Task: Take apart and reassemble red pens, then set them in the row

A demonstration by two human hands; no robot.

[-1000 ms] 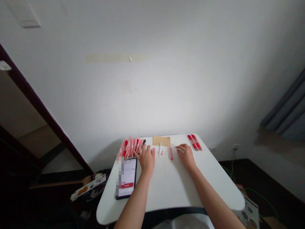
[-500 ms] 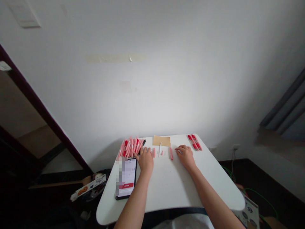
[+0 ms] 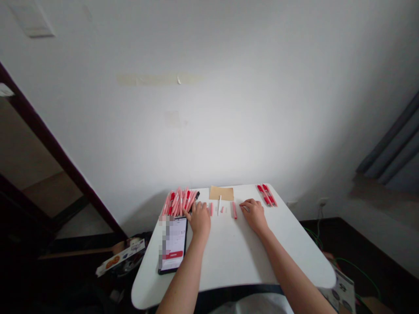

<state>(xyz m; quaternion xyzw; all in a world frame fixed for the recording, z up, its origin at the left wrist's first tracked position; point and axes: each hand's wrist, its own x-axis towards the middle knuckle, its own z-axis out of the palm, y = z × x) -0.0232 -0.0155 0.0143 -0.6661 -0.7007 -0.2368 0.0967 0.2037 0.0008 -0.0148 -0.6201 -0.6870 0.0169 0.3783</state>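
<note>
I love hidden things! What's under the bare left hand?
The white, round-cornered table shows around the bare left hand, with a short pink cylinder to its right. Whatever the hand covers can't be seen.

Tabletop (image 3: 234, 257) between forearms (image 3: 188, 270) is free; phone (image 3: 176, 244) obstructs the left.

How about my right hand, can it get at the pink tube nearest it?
Probably yes: your right hand is just right of the pink tube, with nothing visible between it and the fingertips.
</note>
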